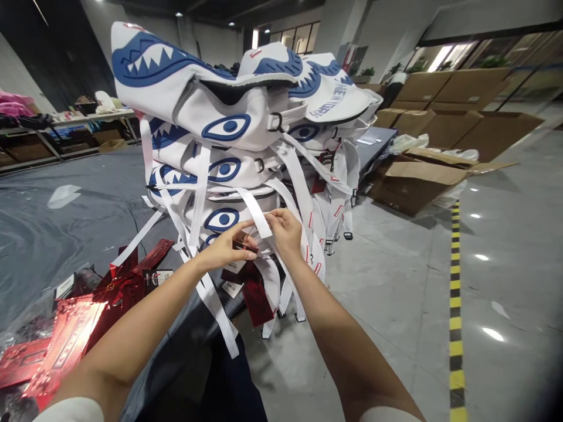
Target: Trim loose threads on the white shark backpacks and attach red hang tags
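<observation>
Below the white strap (pixel 255 211), the left hand (pixel 225 246) grips a dark tag (pixel 245 247) between its fingers — right of the strap, the right hand (pixel 287 235) pinches closed, contents hidden.

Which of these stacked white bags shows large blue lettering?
The white bag at the pile's upper right, beyond the near stack. Blue letters run across it; the other bags show eyes or toothed mouths, with no such lettering visible.

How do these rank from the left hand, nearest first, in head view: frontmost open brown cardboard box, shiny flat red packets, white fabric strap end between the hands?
1. White strap end: just right of left hand.
2. Red packets: lower left.
3. Cardboard box: right background.
</observation>
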Demonstrator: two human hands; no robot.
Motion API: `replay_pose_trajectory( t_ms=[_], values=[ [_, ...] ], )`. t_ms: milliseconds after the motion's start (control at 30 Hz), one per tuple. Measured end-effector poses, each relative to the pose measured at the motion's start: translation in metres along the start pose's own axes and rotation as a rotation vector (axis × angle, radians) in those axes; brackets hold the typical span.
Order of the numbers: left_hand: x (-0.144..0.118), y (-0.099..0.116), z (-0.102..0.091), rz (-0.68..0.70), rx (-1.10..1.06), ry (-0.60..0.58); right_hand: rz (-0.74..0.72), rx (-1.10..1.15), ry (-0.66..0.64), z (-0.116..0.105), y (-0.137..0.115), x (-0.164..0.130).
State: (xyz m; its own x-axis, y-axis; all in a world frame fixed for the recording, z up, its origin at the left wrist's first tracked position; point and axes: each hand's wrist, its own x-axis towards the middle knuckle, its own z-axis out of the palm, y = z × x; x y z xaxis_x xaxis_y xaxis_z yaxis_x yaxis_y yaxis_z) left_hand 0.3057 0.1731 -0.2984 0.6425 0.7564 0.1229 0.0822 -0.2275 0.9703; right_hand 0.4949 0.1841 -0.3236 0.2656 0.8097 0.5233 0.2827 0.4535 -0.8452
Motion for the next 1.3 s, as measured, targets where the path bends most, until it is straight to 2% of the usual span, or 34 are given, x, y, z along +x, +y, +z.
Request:
replay_pose_trajectory(
  t_ms=[133, 233, 333, 433, 500, 600, 667, 733, 833, 900, 967, 1167, 1300],
  values=[
    [-0.014, -0.01, 0.005, 0.104, 0.272, 0.351, -0.143, -0.13, -0.081, -0.001, 0.003, -0.005],
    [-0.014, -0.027, 0.004, 0.2, 0.351, 0.599, -0.212, -0.204, -0.153, 0.003, 0.006, -0.012],
    [-0.011, -0.042, -0.001, 0.286, 0.405, 0.714, -0.29, -0.261, -0.275, 0.01, 0.006, -0.017],
    [-0.007, -0.045, -0.006, 0.398, 0.506, 0.678, -0.387, -0.311, -0.374, 0.014, -0.002, -0.013],
    [-0.005, -0.041, -0.007, 0.451, 0.586, 0.636, -0.376, -0.286, -0.392, 0.014, -0.012, -0.005],
    [-0.001, -0.028, -0.005, 0.536, 0.826, 0.602, -0.125, -0.064, -0.347, 0.011, -0.029, 0.009],
    [0.004, -0.018, -0.003, 0.584, 0.927, 0.585, 0.044, 0.072, -0.373, 0.007, -0.039, 0.018],
    [0.01, -0.011, -0.002, 0.554, 0.804, 0.548, 0.126, 0.131, -0.448, 0.0, -0.045, 0.025],
    [0.021, -0.01, -0.003, 0.366, 0.414, 0.452, 0.15, 0.129, -0.524, -0.011, -0.046, 0.032],
    [0.027, -0.015, -0.004, 0.274, 0.286, 0.388, 0.123, 0.076, -0.57, -0.017, -0.044, 0.034],
    [0.028, -0.022, -0.006, 0.24, 0.291, 0.358, 0.069, -0.01, -0.621, -0.019, -0.042, 0.033],
    [0.015, -0.032, -0.009, 0.175, 0.472, 0.373, -0.225, -0.424, -0.68, -0.015, -0.038, 0.022],
    [0.013, -0.03, -0.007, 0.181, 0.61, 0.366, -0.376, -0.565, -0.706, -0.013, -0.037, 0.018]
  ],
)
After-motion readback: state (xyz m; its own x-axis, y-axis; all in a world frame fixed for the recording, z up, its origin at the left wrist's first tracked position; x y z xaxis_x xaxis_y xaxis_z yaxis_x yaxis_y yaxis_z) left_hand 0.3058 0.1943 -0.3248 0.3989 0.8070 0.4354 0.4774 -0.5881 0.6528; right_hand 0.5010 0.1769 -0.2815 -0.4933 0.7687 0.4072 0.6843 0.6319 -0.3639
